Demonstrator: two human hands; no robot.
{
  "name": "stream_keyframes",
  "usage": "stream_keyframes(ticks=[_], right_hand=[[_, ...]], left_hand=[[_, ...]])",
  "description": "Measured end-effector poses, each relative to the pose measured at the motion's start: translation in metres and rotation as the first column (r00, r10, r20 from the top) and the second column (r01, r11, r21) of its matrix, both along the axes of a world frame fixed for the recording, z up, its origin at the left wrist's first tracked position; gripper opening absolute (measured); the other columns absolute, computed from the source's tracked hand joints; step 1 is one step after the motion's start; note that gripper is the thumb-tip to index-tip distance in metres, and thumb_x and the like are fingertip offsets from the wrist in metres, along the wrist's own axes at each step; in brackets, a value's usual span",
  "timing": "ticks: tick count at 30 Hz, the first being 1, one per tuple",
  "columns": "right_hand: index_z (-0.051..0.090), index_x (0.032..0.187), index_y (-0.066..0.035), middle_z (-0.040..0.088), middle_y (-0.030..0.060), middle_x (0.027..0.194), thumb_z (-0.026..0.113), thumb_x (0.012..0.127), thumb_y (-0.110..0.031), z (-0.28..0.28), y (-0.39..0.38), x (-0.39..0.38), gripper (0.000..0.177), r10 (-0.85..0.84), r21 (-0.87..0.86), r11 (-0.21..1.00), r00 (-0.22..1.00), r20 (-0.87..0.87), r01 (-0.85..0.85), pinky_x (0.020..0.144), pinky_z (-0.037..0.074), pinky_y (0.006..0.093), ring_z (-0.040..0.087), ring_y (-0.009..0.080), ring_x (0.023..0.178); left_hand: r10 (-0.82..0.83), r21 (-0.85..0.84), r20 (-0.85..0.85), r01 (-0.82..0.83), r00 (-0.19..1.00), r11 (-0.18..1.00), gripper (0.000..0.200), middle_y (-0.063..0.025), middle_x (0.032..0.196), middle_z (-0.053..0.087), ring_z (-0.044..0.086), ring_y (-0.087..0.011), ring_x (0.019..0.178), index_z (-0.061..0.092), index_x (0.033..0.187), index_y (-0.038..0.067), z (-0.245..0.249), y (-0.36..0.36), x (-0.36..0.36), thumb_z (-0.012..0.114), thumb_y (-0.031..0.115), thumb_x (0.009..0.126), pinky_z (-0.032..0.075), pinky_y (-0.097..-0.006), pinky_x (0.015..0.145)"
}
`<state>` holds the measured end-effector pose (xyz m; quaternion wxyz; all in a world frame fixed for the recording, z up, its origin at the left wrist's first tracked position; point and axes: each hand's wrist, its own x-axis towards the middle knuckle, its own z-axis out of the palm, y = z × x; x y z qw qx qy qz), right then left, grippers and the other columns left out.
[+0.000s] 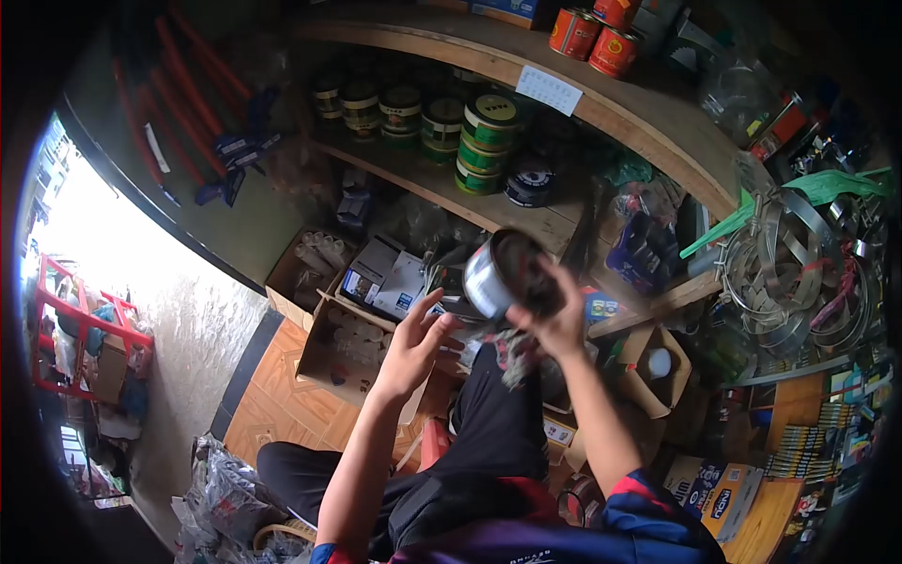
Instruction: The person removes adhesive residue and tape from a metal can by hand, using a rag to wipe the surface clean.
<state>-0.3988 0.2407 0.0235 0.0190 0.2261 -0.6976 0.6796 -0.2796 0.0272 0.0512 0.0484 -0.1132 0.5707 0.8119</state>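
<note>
My right hand (pixel 556 318) grips a round tin can (pixel 485 282) by its dark end, and the can is tilted with its pale label facing left. Motion blurs both the can and the fingers. A greyish, frayed rag (pixel 513 359) hangs just below the can and my right hand. To the left, my left hand (pixel 419 346) is held up with its fingers apart and nothing in it, a short way from the can.
Stacked green-and-gold tins (pixel 484 141) line the wooden shelf ahead, beside a dark tin (pixel 529 181). Red cans (pixel 574 34) stand on the upper shelf. Open cardboard boxes (pixel 319 365) sit on the floor. Coiled metal clamps (pixel 780 273) hang at right.
</note>
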Motion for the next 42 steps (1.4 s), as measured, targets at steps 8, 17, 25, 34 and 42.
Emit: stream_keyframes(ticks=[8,17,25,34,42], right_hand=[[0.060,0.118,0.005,0.067,0.0143,0.112,0.094,0.062,-0.030,-0.017,0.005,-0.220,0.074,-0.350,0.083,0.920,0.897,-0.270,0.384,0.093,0.049,0.0329,0.063,0.0184,0.102],[0.062,0.119,-0.002,0.070,0.0132,0.111,0.094,0.059,-0.036,-0.061,-0.030,-0.257,0.076,-0.403,0.215,0.850,0.857,-0.322,0.480,0.092,0.051,0.0337,0.066,0.0203,0.104],[0.051,0.128,-0.006,0.066,0.0156,0.120,0.092,0.063,-0.035,-0.064,-0.035,-0.254,0.082,-0.355,0.232,0.853,0.845,-0.399,0.467,0.093,0.050,0.0367,0.065,0.0256,0.109],[0.046,0.134,-0.010,0.061,0.0187,0.126,0.087,0.068,-0.046,-0.046,-0.026,-0.242,0.086,-0.285,0.393,0.810,0.878,-0.385,0.435,0.098,0.047,0.0411,0.059,0.0311,0.119],[0.050,0.136,-0.004,0.059,0.0181,0.128,0.074,0.087,-0.037,-0.023,0.026,-0.307,0.064,-0.483,0.350,0.720,0.795,-0.368,0.599,0.098,0.045,0.0358,0.060,0.0265,0.111]], left_hand=[[0.175,-0.092,0.283,-0.155,0.943,0.984,0.046,-0.0111,0.111,0.066,0.064,-0.0157,0.092,0.039,0.143,0.003,-0.095,-0.047,0.119,0.054,0.019,0.102,0.052,-0.0280,0.078],[0.406,-0.213,0.458,-0.346,0.791,0.914,0.050,-0.0199,0.109,0.068,0.069,-0.0239,0.086,0.031,0.146,0.003,-0.119,-0.058,0.248,0.048,0.021,0.103,0.056,-0.0311,0.075],[0.356,-0.074,0.469,-0.366,0.809,0.928,0.049,-0.0198,0.110,0.066,0.068,-0.0211,0.086,0.030,0.146,0.004,-0.135,-0.048,0.230,0.051,0.013,0.102,0.057,-0.0337,0.077],[0.357,-0.108,0.475,-0.349,0.804,0.931,0.049,-0.0204,0.109,0.066,0.067,-0.0199,0.081,0.030,0.145,0.002,-0.134,-0.040,0.221,0.051,0.012,0.102,0.058,-0.0329,0.074],[0.430,-0.202,0.460,-0.380,0.777,0.903,0.049,-0.0198,0.107,0.067,0.070,-0.0228,0.084,0.031,0.146,0.005,-0.121,-0.045,0.229,0.051,0.017,0.102,0.058,-0.0325,0.073]])
